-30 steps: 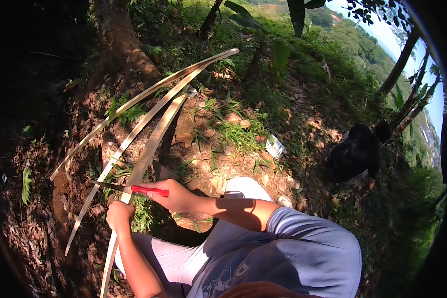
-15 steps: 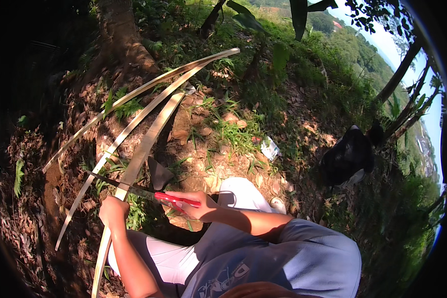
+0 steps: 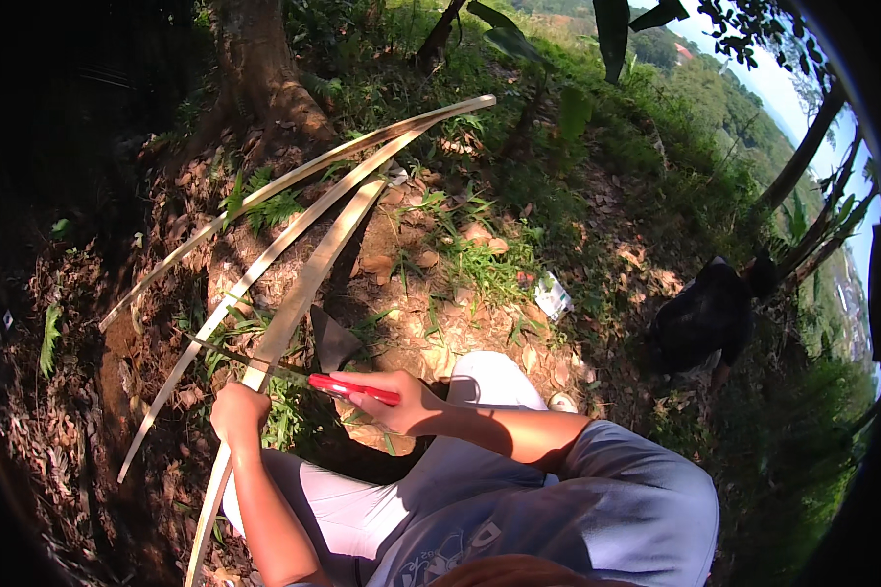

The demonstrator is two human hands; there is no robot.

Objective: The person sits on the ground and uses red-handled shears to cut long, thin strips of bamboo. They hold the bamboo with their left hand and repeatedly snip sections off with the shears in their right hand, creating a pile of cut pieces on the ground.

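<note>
Splitting bamboo on the slope
left hand (image 3: 237,411) clamped round a bamboo strip (image 3: 294,303), right hand (image 3: 387,396) gripped a red-handled knife (image 3: 347,387)

The red-handled knife (image 3: 347,387) has slid rightward along the bamboo strip (image 3: 294,313) (blade now shadowed).

On a leaf-strewn slope, the left hand (image 3: 237,411) grips a long pale bamboo strip (image 3: 299,293) while the right hand (image 3: 401,401) holds a red-handled knife (image 3: 347,387) against it. 2 thinner strips (image 3: 294,210) arc beside it; another person (image 3: 705,318) in black crouches downhill.
</note>
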